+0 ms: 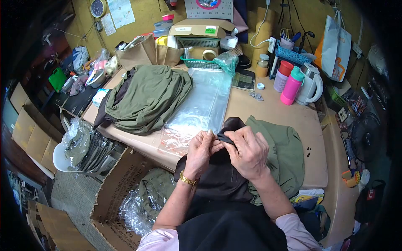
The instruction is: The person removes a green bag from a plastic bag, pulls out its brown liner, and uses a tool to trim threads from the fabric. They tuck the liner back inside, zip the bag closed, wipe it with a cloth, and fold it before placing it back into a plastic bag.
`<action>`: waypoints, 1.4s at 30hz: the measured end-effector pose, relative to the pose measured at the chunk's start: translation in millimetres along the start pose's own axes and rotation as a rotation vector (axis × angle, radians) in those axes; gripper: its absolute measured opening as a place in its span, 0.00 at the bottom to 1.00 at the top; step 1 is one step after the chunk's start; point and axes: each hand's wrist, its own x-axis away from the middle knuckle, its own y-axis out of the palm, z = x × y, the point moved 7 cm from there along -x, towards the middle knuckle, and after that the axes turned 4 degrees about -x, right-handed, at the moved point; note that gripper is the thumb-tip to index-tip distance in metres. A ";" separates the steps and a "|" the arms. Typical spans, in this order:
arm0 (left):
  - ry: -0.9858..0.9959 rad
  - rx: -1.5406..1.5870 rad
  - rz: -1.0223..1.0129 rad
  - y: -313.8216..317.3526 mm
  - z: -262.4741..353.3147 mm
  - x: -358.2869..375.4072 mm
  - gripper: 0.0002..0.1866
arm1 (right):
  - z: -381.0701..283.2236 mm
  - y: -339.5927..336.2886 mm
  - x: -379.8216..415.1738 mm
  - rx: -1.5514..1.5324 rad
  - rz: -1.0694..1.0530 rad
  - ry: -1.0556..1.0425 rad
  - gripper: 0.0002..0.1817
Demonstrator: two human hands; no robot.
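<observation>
My left hand, with a gold watch on the wrist, pinches the edge of a dark fabric piece between thumb and fingers. Close beside it, my right hand is closed on a bunched bit of the same dark fabric. The fabric hangs below both hands over the table's front edge. Olive-green cloth spreads on the table to the right of my right hand; it appears joined to the dark fabric, but the seam is hidden. Exactly what lies between the fingertips is too small to make out.
Olive-green folded cloth is piled at the left of the table. Clear plastic bags lie beside it. A pink bottle and a kettle stand back right. An open carton with wrapped cloth sits below left.
</observation>
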 end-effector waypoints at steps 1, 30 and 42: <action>0.003 -0.001 0.001 -2.6 0.4 -0.9 0.14 | -4.0 -2.9 1.2 -0.016 0.016 -0.007 0.15; 0.613 -0.600 0.551 -96.2 110.0 11.5 0.16 | 107.6 60.5 28.1 -0.868 0.009 0.606 0.12; 0.474 -1.080 0.255 -36.0 32.6 9.7 0.14 | 135.9 39.8 26.0 -0.668 0.336 0.581 0.16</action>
